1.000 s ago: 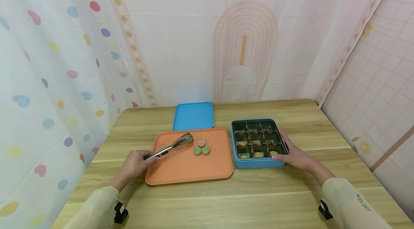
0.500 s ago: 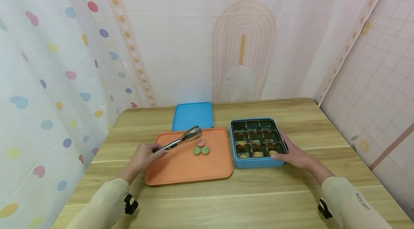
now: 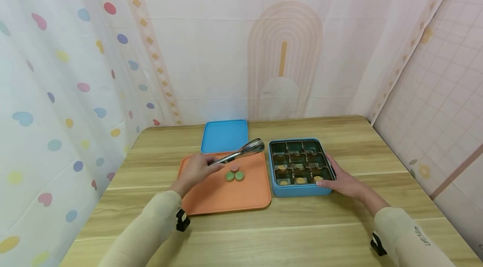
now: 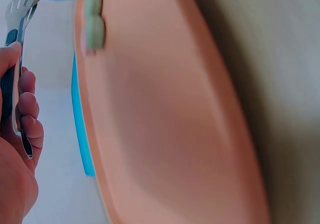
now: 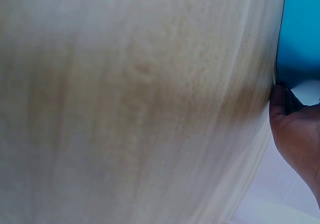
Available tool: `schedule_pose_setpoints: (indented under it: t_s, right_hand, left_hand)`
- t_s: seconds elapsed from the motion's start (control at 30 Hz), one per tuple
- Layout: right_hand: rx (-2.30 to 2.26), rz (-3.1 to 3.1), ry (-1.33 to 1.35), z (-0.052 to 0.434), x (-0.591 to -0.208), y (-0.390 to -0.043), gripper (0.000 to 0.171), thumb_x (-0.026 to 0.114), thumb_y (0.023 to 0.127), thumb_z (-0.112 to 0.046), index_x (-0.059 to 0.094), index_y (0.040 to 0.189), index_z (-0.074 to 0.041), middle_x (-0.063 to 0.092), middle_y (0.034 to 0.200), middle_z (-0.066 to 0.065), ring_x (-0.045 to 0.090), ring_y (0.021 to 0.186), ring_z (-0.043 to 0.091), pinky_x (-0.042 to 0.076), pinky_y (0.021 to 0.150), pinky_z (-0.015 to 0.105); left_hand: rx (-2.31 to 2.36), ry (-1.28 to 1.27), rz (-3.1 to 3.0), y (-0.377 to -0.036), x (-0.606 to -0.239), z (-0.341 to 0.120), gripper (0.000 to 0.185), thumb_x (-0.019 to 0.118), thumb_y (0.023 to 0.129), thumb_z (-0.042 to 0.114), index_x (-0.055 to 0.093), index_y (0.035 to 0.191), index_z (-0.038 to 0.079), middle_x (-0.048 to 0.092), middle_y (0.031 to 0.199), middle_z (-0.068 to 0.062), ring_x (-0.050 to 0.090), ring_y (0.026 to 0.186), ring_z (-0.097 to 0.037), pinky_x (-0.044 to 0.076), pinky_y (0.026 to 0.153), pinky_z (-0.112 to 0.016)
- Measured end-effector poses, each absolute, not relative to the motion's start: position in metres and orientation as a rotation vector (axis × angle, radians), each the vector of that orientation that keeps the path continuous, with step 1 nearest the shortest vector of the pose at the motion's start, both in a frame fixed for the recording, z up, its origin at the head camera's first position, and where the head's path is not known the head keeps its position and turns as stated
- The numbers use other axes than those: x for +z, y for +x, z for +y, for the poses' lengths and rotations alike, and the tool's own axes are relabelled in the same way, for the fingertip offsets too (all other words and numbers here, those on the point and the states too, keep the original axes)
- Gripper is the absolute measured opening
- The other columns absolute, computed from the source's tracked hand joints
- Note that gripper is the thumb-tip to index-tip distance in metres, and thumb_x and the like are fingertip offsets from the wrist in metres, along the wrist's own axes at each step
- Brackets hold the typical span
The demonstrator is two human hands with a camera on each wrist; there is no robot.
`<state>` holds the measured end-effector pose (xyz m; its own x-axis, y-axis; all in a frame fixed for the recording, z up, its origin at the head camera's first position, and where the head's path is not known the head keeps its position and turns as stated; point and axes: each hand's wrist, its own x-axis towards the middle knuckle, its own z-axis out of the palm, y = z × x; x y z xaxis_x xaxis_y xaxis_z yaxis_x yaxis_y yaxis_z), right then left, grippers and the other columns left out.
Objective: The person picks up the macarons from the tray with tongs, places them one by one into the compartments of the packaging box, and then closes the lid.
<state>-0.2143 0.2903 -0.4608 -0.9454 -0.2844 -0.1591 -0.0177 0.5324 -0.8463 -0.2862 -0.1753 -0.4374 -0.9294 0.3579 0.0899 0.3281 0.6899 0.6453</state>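
My left hand (image 3: 197,171) grips metal tongs (image 3: 240,153) above the orange tray (image 3: 234,198), their head pointing right over the tray's far right corner. In the left wrist view, fingers and thumb wrap the tongs' dark handle, and nothing shows in the slotted head. Two green macarons (image 3: 239,176) and a pink macaron (image 3: 235,168) sit together on the tray. My right hand (image 3: 345,182) holds the right side of a blue box (image 3: 302,192), thumb over its near right corner. Inside it, a dark divided insert (image 3: 299,159) has round yellowish pieces in the nearest compartments.
A blue lid (image 3: 225,136) lies behind the tray at the back of the wooden table (image 3: 245,242). Patterned curtains (image 3: 211,57) hang behind the table and along its left side. The tray and the box stand side by side with a narrow gap.
My left hand has moved right and away from me, carrying the tongs from the tray's left part past the macarons toward the box. The right hand and box have stayed put.
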Motion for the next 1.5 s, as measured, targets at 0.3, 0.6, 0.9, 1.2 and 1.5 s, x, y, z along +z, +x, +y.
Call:
schedule_pose_setpoints:
  t_s: [0.3, 0.6, 0.9, 1.2, 1.5]
  right_hand:
    - [-1.401, 2.475, -0.24, 0.29, -0.459, -0.215, 0.108, 0.072, 0.092, -0.03, -0.012, 0.159, -0.014, -0.006, 0.16, 0.031, 0.003, 0.142, 0.055, 0.013, 0.106, 0.072]
    - [-1.384, 2.486, -0.226, 0.29, -0.459, -0.215, 0.109, 0.072, 0.092, -0.031, -0.012, 0.159, -0.015, -0.003, 0.159, 0.032, 0.006, 0.142, 0.056, 0.014, 0.107, 0.071]
    - [-1.338, 2.508, -0.208, 0.291, -0.462, -0.216, 0.109, 0.071, 0.092, -0.036, -0.012, 0.159, -0.015, -0.007, 0.16, 0.031, 0.003, 0.142, 0.056, 0.013, 0.106, 0.072]
    - [-1.357, 2.486, -0.211, 0.29, -0.462, -0.216, 0.108, 0.071, 0.093, -0.034, -0.013, 0.159, -0.017, -0.009, 0.16, 0.029, 0.001, 0.142, 0.056, 0.012, 0.106, 0.073]
    - [-1.364, 2.496, -0.207, 0.289, -0.46, -0.215, 0.109, 0.072, 0.092, -0.034, -0.012, 0.158, -0.011, -0.002, 0.159, 0.032, 0.007, 0.142, 0.056, 0.013, 0.107, 0.071]
  left_hand:
    - [1.144, 0.666, 2.669, -0.297, -0.437, -0.11, 0.026, 0.071, 0.094, 0.03, 0.076, 0.09, 0.005, 0.054, 0.059, -0.003, 0.035, 0.049, -0.012, 0.029, 0.047, -0.028]
    - [1.121, 0.825, 2.632, -0.296, -0.438, -0.049, 0.029, 0.07, 0.094, 0.033, 0.072, 0.082, 0.007, 0.043, 0.056, 0.005, 0.035, 0.046, -0.012, 0.031, 0.047, -0.028]
    - [1.063, 0.873, 2.655, -0.296, -0.439, -0.023, 0.032, 0.071, 0.094, 0.033, 0.069, 0.072, 0.01, 0.034, 0.05, 0.008, 0.03, 0.045, -0.009, 0.028, 0.048, -0.026]
    - [1.074, 0.858, 2.644, -0.295, -0.439, -0.021, 0.036, 0.07, 0.094, 0.036, 0.06, 0.065, 0.017, 0.029, 0.051, 0.007, 0.025, 0.045, -0.01, 0.026, 0.048, -0.027]
    - [1.189, 0.78, 2.609, -0.295, -0.435, -0.058, 0.023, 0.071, 0.093, 0.038, 0.076, 0.099, 0.017, 0.05, 0.063, -0.003, 0.034, 0.05, -0.014, 0.033, 0.05, -0.029]
